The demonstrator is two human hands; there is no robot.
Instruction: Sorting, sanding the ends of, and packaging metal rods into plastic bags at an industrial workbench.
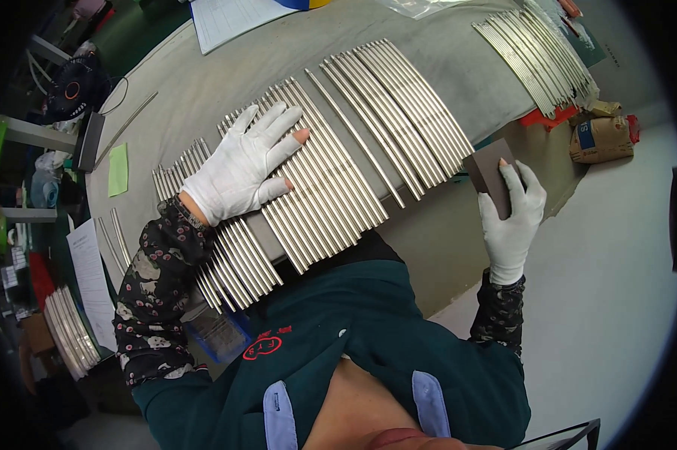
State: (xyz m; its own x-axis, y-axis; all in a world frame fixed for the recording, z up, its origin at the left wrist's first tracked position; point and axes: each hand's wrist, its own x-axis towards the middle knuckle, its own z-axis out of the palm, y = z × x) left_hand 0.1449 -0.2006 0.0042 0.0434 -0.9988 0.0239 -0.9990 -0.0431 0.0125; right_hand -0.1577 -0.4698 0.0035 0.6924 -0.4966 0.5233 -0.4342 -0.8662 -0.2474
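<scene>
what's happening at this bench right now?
A person in white gloves works at a grey table covered with rows of metal rods. The left hand lies flat, fingers spread, on the rods. The right hand holds a dark sanding block at the table's edge, beside the rods.

Grey table (203, 82); rows of metal rods (331, 172); white paper (233, 19); green note (118, 169).

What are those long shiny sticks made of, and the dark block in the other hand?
The rods look like polished metal, maybe steel: silvery, with bright glints. The block in the right hand looks like a matte, dark brown sanding sponge, though that is uncertain.
</scene>
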